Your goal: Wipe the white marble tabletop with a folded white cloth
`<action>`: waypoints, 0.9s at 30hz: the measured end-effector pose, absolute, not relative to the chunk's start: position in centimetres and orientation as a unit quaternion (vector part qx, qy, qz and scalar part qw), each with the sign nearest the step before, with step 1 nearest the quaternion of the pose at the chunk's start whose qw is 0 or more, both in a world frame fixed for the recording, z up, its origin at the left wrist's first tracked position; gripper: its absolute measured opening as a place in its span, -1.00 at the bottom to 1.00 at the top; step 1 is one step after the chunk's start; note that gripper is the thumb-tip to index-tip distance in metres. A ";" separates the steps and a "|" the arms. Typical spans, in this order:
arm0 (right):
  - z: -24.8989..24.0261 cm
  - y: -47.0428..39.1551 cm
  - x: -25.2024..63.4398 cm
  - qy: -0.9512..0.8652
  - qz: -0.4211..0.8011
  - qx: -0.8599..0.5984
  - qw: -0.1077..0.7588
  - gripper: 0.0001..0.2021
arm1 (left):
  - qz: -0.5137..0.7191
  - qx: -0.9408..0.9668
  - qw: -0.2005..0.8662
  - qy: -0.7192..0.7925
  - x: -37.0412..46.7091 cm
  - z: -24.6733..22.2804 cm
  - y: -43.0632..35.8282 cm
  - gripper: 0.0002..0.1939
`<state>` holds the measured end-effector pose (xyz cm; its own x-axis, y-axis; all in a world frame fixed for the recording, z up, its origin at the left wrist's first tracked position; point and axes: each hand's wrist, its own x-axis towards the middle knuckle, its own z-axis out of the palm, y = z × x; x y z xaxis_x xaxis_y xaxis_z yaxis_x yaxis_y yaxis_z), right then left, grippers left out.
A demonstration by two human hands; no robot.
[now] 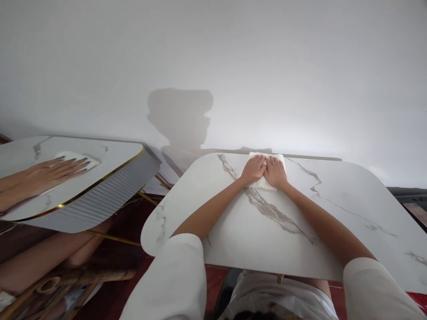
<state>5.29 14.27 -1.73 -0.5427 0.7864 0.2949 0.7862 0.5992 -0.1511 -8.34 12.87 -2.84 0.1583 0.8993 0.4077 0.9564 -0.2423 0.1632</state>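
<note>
A white cloth (264, 183) lies spread at the far edge of a white marble-patterned tabletop (230, 235), close to the wall. My left hand (254, 169) rests flat on its left part, palm down. My right hand (275, 171) lies flat on the right part, its thumb side touching my left hand. Both arms reach forward across the table. The palms hide the middle of the cloth.
At left, another person's hand (63, 171) lies on a white cloth (70, 155) on a second marble-patterned table (20, 155) with gold trim. A wall (283, 80) stands behind both tables. A bamboo chair (90, 276) is at lower left.
</note>
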 end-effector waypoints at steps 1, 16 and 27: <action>-1.7 13.5 5.4 -0.878 -0.004 -0.448 0.166 -0.50 | -0.216 -0.759 0.066 -0.611 -8.2 -2.8 12.0 -0.55; -1.7 -2.2 5.1 -0.901 0.005 -0.395 0.180 -0.48 | -0.182 -0.720 0.020 -0.670 -8.2 -2.1 -5.0 -0.48; -1.5 -7.6 9.0 -0.916 0.036 -0.351 0.189 -0.45 | -0.199 -0.696 0.007 -0.690 -4.8 -2.8 -11.5 -0.49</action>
<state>8.97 -7.63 -1.52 -0.6815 0.6575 0.3213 0.6303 0.7505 -0.1986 -4.85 -11.49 -2.82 -0.0309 0.9576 0.2863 0.9633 -0.0478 0.2640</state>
